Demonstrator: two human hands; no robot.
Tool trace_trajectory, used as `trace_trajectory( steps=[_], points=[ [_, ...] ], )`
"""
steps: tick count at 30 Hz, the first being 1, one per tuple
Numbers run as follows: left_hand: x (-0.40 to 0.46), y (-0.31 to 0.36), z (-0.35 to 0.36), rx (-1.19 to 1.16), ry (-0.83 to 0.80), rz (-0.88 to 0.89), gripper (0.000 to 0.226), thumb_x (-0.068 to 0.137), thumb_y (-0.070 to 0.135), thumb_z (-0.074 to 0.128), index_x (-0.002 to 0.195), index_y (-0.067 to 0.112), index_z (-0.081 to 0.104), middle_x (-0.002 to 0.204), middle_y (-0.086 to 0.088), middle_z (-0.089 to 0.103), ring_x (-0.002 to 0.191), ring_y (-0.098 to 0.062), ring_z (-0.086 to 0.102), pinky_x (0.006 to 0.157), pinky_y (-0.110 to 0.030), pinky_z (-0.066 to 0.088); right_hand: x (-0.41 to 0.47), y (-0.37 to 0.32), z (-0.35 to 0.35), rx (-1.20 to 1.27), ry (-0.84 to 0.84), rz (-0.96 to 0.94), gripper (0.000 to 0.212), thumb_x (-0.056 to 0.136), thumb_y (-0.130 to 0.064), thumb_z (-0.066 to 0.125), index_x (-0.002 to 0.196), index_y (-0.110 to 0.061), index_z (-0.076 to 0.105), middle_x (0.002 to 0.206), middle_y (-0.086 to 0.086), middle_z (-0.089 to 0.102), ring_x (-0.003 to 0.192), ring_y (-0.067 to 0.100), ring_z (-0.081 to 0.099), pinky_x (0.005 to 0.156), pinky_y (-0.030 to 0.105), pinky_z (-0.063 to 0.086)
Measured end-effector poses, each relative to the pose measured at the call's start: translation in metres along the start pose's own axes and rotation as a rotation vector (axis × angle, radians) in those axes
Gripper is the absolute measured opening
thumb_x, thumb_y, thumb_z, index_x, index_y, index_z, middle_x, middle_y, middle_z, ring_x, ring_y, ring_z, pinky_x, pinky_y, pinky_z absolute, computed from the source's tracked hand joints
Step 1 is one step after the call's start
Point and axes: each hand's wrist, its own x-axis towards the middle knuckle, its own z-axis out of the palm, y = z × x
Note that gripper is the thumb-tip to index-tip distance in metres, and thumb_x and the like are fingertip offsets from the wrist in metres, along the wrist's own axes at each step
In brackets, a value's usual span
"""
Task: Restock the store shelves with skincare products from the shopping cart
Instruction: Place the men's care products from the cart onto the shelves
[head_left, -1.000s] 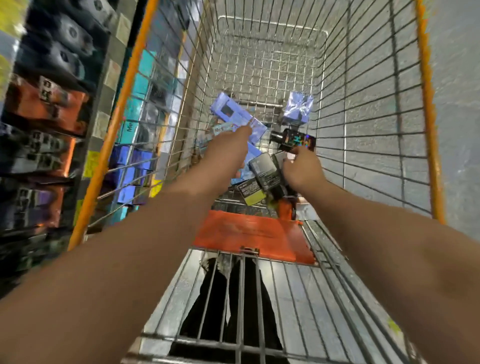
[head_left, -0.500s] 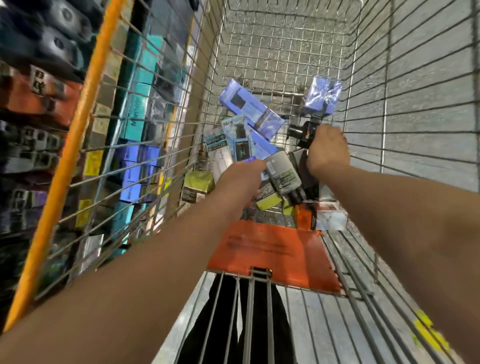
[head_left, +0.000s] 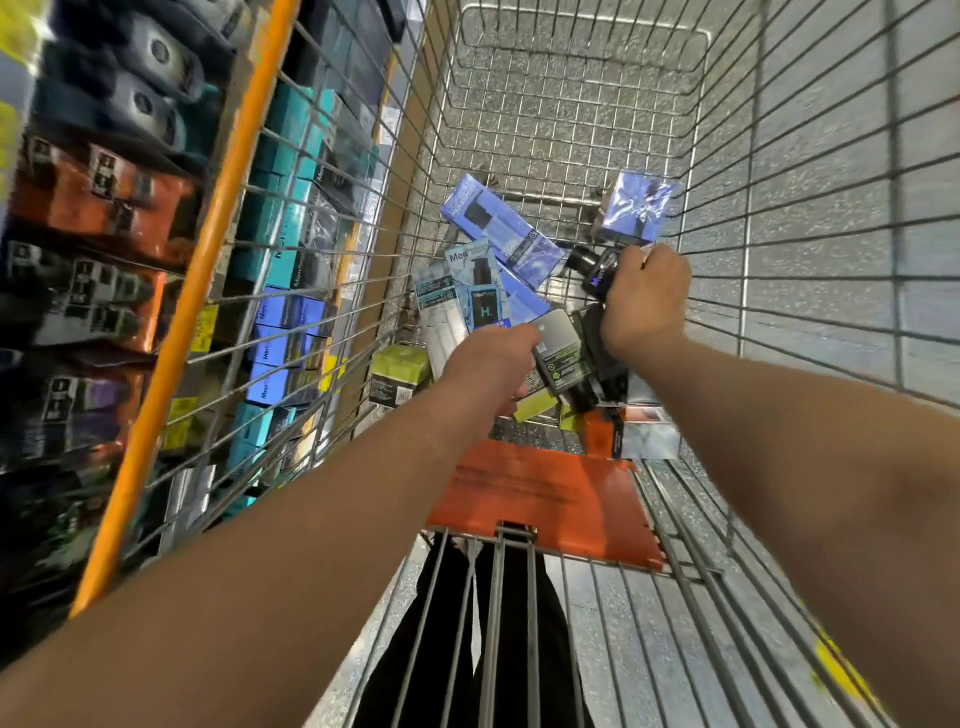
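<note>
Deep in the cart (head_left: 571, 130), the left hand (head_left: 488, 371) grips a grey bottle (head_left: 561, 353) and the right hand (head_left: 644, 296) a dark bottle (head_left: 597, 270); lift both straight up, clear of the blue boxes (head_left: 498, 228) just beyond.

- Left arm (head_left: 291, 525): bare forearm, stretched forward and downward from the lower left edge of the head view, elbow out of frame.
- Left hand (head_left: 488, 369): seen from the back, knuckles up, fingers curled under and forward; fingertips hidden, so what they hold cannot be told.
- Right arm (head_left: 810, 452): bare forearm, stretched forward from the lower right edge, wrist bent slightly inward.
- Right hand (head_left: 647, 296): seen from the back, fingers curled tight in a grip, farther forward than the left hand and well apart from it.
- Legs (head_left: 467, 649): dark-clad, low in frame between the arms.
</note>
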Motion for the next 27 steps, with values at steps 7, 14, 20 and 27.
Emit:
trace_trajectory(
  steps=[7,14,20,27],
  points=[
    [-0.049,0.02,-0.003,-0.016,0.006,0.05,0.02,0.1,0.033,0.055,0.086,0.02,0.059,0.1,-0.005,0.067,0.084,-0.025,0.059,0.087,-0.041,0.058,-0.06,-0.033,-0.051,0.425,0.01,0.209,0.08,0.08,-0.035,0.082,0.141,0.001,0.044,0.137,0.025,0.044,0.126,0.04,0.04,0.108,0.042,0.03],
    [-0.124,0.057,-0.019,-0.094,0.045,0.262,0.02,0.086,0.034,0.05,0.078,0.019,0.062,0.093,-0.014,0.066,0.088,-0.031,0.063,0.094,-0.058,0.056,-0.117,-0.065,-0.157,0.869,0.182,0.292,0.08,0.062,-0.056,0.065,0.126,-0.008,0.059,0.128,0.018,0.055,0.123,0.037,0.044,0.096,0.037,0.028],
    [-0.192,0.078,-0.041,-0.277,-0.032,0.474,0.023,0.104,0.027,0.049,0.099,0.022,0.07,0.091,0.0,0.074,0.071,-0.01,0.068,0.069,-0.037,0.058,-0.163,-0.065,-0.255,1.075,0.339,0.111,0.061,0.074,-0.039,0.079,0.125,-0.014,0.055,0.124,0.005,0.048,0.117,0.019,0.037,0.099,0.03,0.033],
    [-0.274,0.094,-0.08,-0.444,-0.024,0.662,0.021,0.105,0.019,0.054,0.111,0.027,0.072,0.103,-0.001,0.079,0.09,-0.015,0.075,0.062,-0.032,0.059,-0.206,-0.065,-0.337,1.259,0.344,-0.15,0.052,0.076,-0.029,0.083,0.121,-0.023,0.056,0.115,-0.013,0.043,0.107,-0.003,0.048,0.09,0.017,0.045]
  ],
)
